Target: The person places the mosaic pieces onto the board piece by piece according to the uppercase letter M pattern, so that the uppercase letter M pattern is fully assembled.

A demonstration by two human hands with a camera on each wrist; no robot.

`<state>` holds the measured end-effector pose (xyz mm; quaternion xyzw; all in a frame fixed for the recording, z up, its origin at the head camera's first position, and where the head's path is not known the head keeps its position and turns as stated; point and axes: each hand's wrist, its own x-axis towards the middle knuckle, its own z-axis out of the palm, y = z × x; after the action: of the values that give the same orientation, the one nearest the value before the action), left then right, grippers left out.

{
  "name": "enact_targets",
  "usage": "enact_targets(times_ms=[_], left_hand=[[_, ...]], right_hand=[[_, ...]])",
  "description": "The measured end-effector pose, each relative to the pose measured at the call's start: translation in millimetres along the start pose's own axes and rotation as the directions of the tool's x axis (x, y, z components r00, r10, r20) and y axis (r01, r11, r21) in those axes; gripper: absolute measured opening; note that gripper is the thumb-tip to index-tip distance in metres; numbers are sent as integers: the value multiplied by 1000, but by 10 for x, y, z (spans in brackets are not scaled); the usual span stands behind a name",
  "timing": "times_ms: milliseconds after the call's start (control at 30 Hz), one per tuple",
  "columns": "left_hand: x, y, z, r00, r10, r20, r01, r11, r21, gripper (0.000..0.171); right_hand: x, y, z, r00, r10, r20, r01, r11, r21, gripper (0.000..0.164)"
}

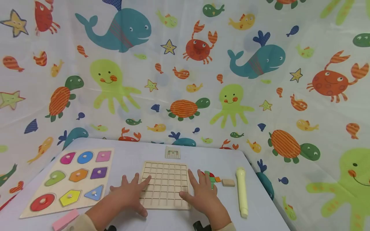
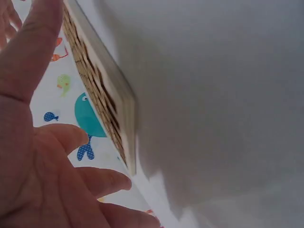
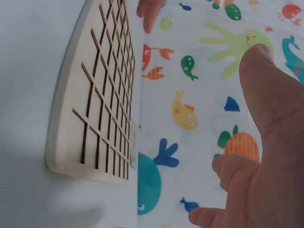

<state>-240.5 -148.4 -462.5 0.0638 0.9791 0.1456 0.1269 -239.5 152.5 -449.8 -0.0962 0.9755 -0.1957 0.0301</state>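
Note:
A square wooden grid board [image 1: 165,186] lies flat on the white table between the two hands. My left hand [image 1: 128,193] is spread at its left edge, fingers apart and extended, with the index finger overlapping the board in the head view. On the other side, my right hand [image 1: 204,195] is spread too, its thumb overlapping the lower right part of the board. Neither hand holds anything. Both wrist views show the palms beside the grooved board [image 3: 88,137]. Behind the right fingers, green pieces [image 1: 212,179] and red pieces are partly hidden.
A knobbed shape puzzle [image 1: 66,185] lies at the left, with a pink block [image 1: 66,219] in front. A small patterned card [image 1: 172,153] is behind the grid board. To the right are an orange square [image 1: 217,179], a wooden block [image 1: 228,183] and a pale yellow stick [image 1: 242,192].

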Motion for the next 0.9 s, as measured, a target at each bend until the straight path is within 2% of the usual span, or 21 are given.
enact_targets(times_ms=[133,400,667,833,900], left_hand=[[54,-49,15,999,-17,49,18,1000,-17,142],[127,-138,55,996,-81,33,81,997,-13,142],[205,-143,92,991,-127,32,128,991,-26,150],[228,-104,82,990,-136,36,138,990,-37,149],[225,-73,74,991,-133,36,134,990,-38,146]], right_hand=[[-90,53,43,999,35,11,-36,999,25,95],[-147,202,33,999,11,-38,-8,997,79,93],[-163,403,-16,992,64,-105,-48,987,151,92],[-34,528,-204,980,124,-155,-114,991,70,95],[71,567,-308,977,119,-179,-115,993,32,94]])
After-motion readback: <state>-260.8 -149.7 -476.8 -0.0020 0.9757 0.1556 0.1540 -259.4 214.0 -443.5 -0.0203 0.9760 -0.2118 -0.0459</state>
